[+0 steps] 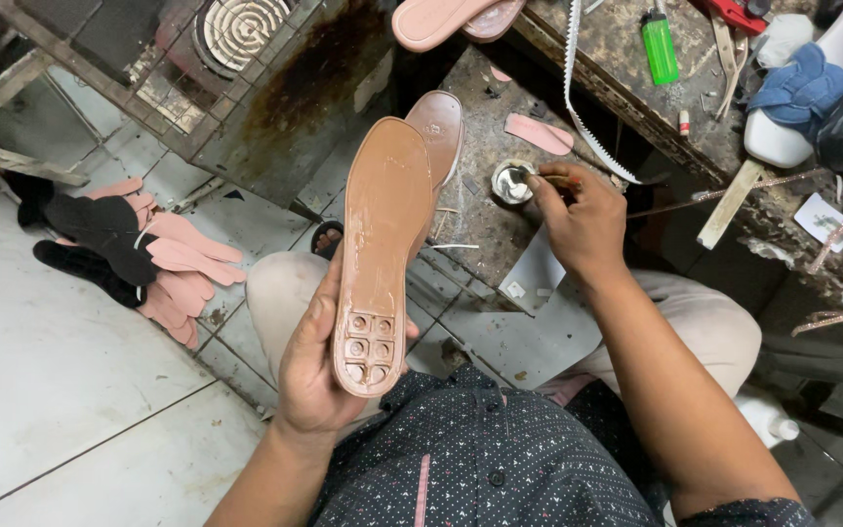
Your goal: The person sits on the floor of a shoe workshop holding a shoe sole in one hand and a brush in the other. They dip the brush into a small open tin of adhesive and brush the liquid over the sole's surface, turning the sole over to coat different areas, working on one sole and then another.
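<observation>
L hand point(316, 366) grips 1 tan shoe sole point(381, 254) by its heel end, fingers wrapped round the edge, sole held upright w/ the glossy inner face toward the camera; 6 moulded recesses show at the heel. A 2nd brown sole point(440, 125) sits just behind it, tip poking out at the top; can't tell if the same hand holds it.

R hand point(578, 220) is closed in a pinch on a thin brush or stick point(550, 180), its tip at 1 small open tin point(512, 182) on the stained workbench point(500, 224).

On the bench: 1 pink insole piece point(539, 134), 1 white toothed strip point(582, 107). Upper ledge: 1 green lighter point(660, 44), 1 blue cloth point(800, 88), 2 pink soles point(446, 18) overlapping at the top edge.

Floor at left: a pile of pink insoles point(182, 268), roughly 8 but overlapped, exact no. unclear, plus 2 or 3 black insoles point(100, 239) beside and partly over them. 1 white bottle point(763, 415) near the R thigh.
</observation>
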`<action>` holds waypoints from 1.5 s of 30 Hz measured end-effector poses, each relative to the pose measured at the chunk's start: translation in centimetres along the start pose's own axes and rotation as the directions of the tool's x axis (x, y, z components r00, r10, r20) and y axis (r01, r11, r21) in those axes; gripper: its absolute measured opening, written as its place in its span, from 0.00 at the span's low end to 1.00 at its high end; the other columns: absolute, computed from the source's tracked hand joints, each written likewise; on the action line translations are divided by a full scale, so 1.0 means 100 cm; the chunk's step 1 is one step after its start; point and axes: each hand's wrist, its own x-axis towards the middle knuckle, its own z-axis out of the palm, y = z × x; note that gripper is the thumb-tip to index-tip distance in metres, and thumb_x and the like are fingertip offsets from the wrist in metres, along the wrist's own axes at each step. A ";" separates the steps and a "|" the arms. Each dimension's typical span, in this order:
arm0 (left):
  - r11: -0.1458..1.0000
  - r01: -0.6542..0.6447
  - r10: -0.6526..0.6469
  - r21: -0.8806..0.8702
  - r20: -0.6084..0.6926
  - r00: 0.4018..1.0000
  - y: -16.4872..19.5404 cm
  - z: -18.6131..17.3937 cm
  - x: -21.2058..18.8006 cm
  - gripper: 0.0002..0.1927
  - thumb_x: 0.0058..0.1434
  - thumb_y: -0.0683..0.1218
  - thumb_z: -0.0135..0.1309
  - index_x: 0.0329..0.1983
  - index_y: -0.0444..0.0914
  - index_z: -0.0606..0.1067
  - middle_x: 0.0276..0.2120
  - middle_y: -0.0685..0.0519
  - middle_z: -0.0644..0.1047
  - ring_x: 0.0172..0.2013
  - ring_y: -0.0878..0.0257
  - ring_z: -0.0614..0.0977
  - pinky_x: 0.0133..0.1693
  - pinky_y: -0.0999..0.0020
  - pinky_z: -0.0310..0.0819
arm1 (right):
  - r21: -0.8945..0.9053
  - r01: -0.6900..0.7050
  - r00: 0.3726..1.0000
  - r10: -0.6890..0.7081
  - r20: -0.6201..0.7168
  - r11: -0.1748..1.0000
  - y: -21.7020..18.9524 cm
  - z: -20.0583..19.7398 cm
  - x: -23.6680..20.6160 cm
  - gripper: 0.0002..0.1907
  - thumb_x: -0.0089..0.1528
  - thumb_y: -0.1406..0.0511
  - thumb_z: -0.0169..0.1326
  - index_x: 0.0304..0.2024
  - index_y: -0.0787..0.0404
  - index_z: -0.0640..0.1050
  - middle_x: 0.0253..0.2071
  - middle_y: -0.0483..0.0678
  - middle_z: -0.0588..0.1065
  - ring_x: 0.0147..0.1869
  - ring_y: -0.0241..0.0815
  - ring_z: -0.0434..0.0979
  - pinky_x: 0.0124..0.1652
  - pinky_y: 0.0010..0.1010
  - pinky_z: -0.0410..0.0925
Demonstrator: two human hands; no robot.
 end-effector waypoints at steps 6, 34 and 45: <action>1.000 -0.004 0.004 0.007 -0.020 1.000 -0.003 -0.014 0.001 0.37 0.76 0.57 0.38 0.82 0.36 0.49 0.49 0.39 0.77 0.43 0.54 0.81 0.35 0.66 0.80 | 0.055 -0.145 0.989 0.144 0.032 0.988 -0.001 -0.016 -0.010 0.12 0.65 0.65 0.63 0.47 0.67 0.81 0.39 0.52 0.82 0.41 0.39 0.83 0.42 0.28 0.73; 0.950 0.256 -0.276 0.176 0.104 0.955 -0.004 0.028 0.007 0.40 0.68 0.50 0.42 0.81 0.30 0.51 0.71 0.46 0.66 0.51 0.59 0.79 0.54 0.65 0.75 | 0.121 0.377 0.916 -0.389 0.101 0.918 -0.164 -0.085 -0.045 0.09 0.65 0.71 0.60 0.45 0.67 0.75 0.39 0.53 0.79 0.39 0.39 0.80 0.36 0.28 0.73; 0.950 0.289 -0.300 0.122 0.086 0.950 -0.005 0.027 0.008 0.40 0.69 0.52 0.44 0.80 0.32 0.51 0.70 0.47 0.67 0.51 0.59 0.78 0.51 0.64 0.77 | 0.116 0.409 0.887 -0.425 0.184 0.905 -0.178 -0.086 -0.040 0.12 0.64 0.71 0.62 0.47 0.67 0.74 0.41 0.53 0.78 0.43 0.44 0.82 0.40 0.30 0.74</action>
